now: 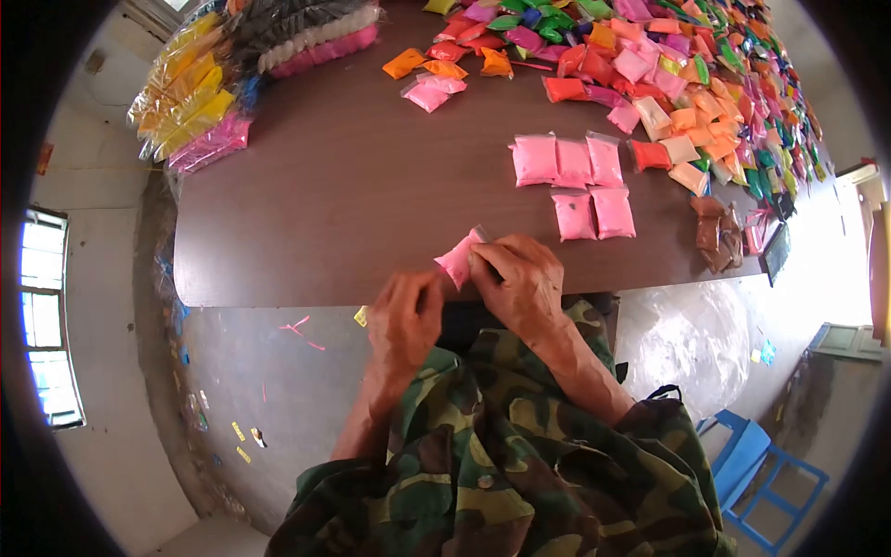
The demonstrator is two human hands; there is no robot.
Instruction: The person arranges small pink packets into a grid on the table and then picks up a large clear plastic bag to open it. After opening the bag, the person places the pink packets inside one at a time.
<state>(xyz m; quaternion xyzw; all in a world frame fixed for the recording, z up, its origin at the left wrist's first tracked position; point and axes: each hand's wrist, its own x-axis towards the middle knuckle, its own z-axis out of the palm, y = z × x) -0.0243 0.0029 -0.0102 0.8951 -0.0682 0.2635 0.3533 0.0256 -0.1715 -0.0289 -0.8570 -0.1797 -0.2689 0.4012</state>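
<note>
Pinched by its right edge, a small clear packet with pink filling (457,260) is in my right hand (522,280), just over the table's front edge. My left hand (405,311) is a little to the left of that packet, its fingers curled together; whether they hold anything is hidden. Beyond my right hand, several similar pink packets lie flat in two rows, among them a front one (613,213) and a back-left one (535,161). A lighter pink packet (432,91) lies farther back, beside a few orange packets (445,69).
A large heap of mixed-colour packets (715,121) covers the right and back of the brown table (325,204). Brown packets (715,232) lie at the right edge. Bagged bundles (190,84) stand back left. A blue stool (756,473) is on the floor at right.
</note>
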